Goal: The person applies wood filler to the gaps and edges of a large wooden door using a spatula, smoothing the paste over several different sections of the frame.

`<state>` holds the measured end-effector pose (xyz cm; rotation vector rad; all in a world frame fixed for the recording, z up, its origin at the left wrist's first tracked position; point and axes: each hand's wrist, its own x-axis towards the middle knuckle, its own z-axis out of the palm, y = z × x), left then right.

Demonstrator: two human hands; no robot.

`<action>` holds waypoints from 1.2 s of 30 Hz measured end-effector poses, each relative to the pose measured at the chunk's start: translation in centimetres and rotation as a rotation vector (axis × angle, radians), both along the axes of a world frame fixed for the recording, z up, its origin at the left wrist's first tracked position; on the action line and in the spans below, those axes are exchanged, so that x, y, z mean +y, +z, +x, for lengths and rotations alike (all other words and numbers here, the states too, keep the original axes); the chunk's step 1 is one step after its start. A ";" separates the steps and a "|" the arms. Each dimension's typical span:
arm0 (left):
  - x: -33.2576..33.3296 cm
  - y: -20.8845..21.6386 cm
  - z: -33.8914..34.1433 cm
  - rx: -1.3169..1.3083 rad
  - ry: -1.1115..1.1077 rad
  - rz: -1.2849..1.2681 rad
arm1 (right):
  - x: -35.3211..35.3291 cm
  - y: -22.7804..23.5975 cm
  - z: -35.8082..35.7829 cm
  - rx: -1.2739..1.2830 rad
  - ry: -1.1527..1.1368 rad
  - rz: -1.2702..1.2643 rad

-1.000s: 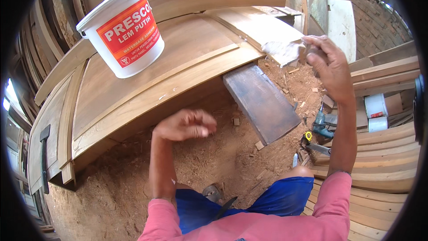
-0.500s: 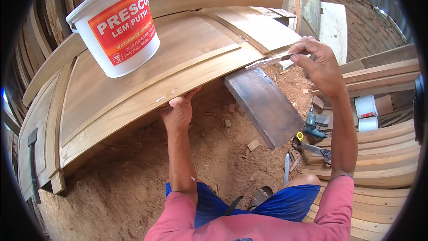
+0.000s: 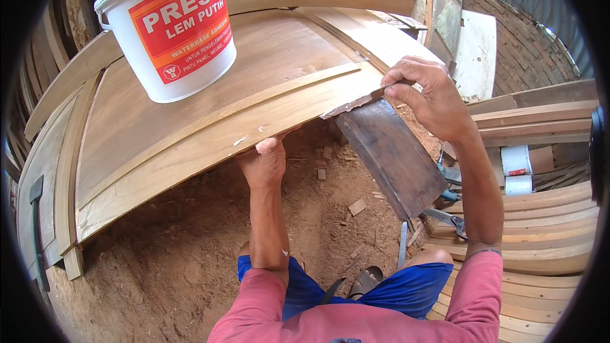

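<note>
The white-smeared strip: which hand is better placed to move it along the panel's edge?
Probably the right hand: it pinches the strip at the panel's edge. The left hand holds that edge farther left.

A: What're you getting on L?
B: I'm watching remotely: bucket (image 3: 181, 32) standing on panel (image 3: 267, 63), hammer (image 3: 38, 216) resting at panel's L end, L hand (image 3: 265, 162) sitting at front edge.
A: And R?
B: R hand (image 3: 426, 95) holding stick (image 3: 352, 106) at same edge, plank (image 3: 397, 162) jutting out below; slats (image 3: 534, 216) lying far R, tubs (image 3: 518, 184) sitting just behind 'em.
</note>
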<state>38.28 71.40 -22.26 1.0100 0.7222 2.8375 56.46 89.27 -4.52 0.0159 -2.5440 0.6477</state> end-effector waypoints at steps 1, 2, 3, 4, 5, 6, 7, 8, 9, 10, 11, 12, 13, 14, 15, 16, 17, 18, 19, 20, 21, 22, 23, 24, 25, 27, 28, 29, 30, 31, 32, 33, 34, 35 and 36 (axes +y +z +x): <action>0.1 -0.2 0.0 -0.001 0.002 0.011 | 0.2 0.0 -0.2 0.007 -0.057 0.021; 0.2 -0.4 -0.1 -0.002 0.005 0.021 | 0.4 -0.1 -0.3 0.014 -0.115 0.042; 0.2 -0.9 -0.3 -0.009 0.018 0.018 | 0.6 0.0 -0.2 0.011 -0.119 0.042; 0.3 -1.2 -0.4 -0.015 0.023 0.016 | 1.0 0.2 0.2 0.026 -0.149 0.023; 0.3 -1.5 -0.6 -0.021 0.029 0.012 | 1.4 0.4 0.7 0.040 -0.176 0.003; 0.4 -1.8 -0.7 -0.020 0.033 0.011 | 1.5 0.5 1.2 0.034 -0.178 0.001; 0.4 -2.1 -0.7 -0.020 0.037 0.011 | 1.6 0.6 1.8 0.043 -0.189 -0.060; 0.5 -2.4 -1.0 -0.022 0.037 0.010 | 1.8 0.7 2.2 0.055 -0.199 -0.120; 0.5 -2.6 -1.2 -0.011 0.065 0.002 | 2.3 0.4 2.4 0.099 -0.151 -0.072; 0.4 -2.9 -1.3 -0.005 0.079 -0.003 | 2.3 0.4 2.4 0.098 -0.151 -0.072; 0.5 -2.6 -1.1 -0.001 0.086 -0.007 | 2.4 0.3 2.5 0.036 -0.182 -0.068; 0.4 -2.3 -0.8 -0.002 0.074 -0.012 | 2.5 0.3 2.7 -0.026 -0.213 -0.065; 0.4 -2.0 -0.6 -0.004 0.065 -0.014 | 2.9 0.1 2.7 -0.027 -0.220 -0.065; 0.2 -1.6 -0.4 -0.004 0.058 -0.016 | 3.5 -0.1 2.5 0.038 -0.240 0.009; 0.1 -1.4 -0.4 0.002 0.063 -0.034 | 3.9 -0.1 2.5 0.104 -0.260 0.084; 0.1 -1.4 -0.4 0.005 0.064 -0.043 | 4.0 0.0 2.8 0.104 -0.265 0.086; 0.1 -1.4 -0.4 0.007 0.065 -0.051 | 4.1 0.3 3.1 0.132 -0.265 -0.039; 0.2 -1.5 -0.5 0.018 0.081 -0.047 | 4.2 0.6 3.5 0.160 -0.265 -0.164; 0.3 -1.7 -0.6 0.023 0.087 -0.043 | 4.0 1.0 4.0 0.114 -0.260 -0.182; 0.2 -1.9 -0.8 0.032 0.100 -0.044 | 3.4 1.0 3.9 0.116 -0.257 -0.185; 0.2 -2.1 -1.0 0.035 0.099 -0.037 | 2.5 1.0 3.5 0.082 -0.216 -0.105; 0.1 -2.3 -1.3 0.038 0.101 -0.034 | 2.0 0.9 3.0 0.048 -0.174 -0.025; 0.2 -2.5 -1.4 0.037 0.097 -0.026 | 1.8 0.8 2.7 0.034 -0.132 0.078; 0.2 -2.6 -1.5 0.051 0.120 -0.036 | 1.4 0.8 2.4 0.033 -0.134 0.081; 0.3 -2.8 -1.6 0.057 0.132 -0.040 | 1.0 0.8 2.1 0.034 -0.139 0.105; 0.4 -3.4 -1.7 0.056 0.187 -0.076 | 0.5 0.4 1.2 0.033 -0.139 0.129; 0.3 -3.8 -1.7 0.052 0.209 -0.091 | 0.4 -0.1 0.6 0.097 -0.143 0.141; 0.2 -3.7 -1.6 0.047 0.229 -0.107 | 0.5 -0.4 0.2 0.161 -0.149 0.152; -0.1 -3.6 -1.2 -0.039 0.123 -0.123 | 0.6 -0.5 0.1 0.159 -0.149 0.153; -0.1 -3.5 -1.1 -0.081 0.069 -0.131 | 0.8 -0.6 -0.1 0.180 -0.126 0.180; -0.2 -3.3 -1.0 -0.125 0.016 -0.138 | 0.8 -0.6 -0.2 0.204 -0.102 0.205; -0.2 -3.2 -1.0 -0.118 0.038 -0.134 | 0.7 -0.8 0.0 0.203 -0.102 0.205; -0.2 -3.2 -1.0 -0.116 0.048 -0.131 | 0.7 -0.9 0.5 0.174 -0.141 0.067; -0.2 -3.1 -1.0 -0.112 0.060 -0.130 | 0.8 -1.1 0.8 0.145 -0.177 -0.072; -0.2 -3.1 -0.9 -0.114 0.059 -0.126 | 1.2 -1.0 1.4 0.145 -0.176 -0.073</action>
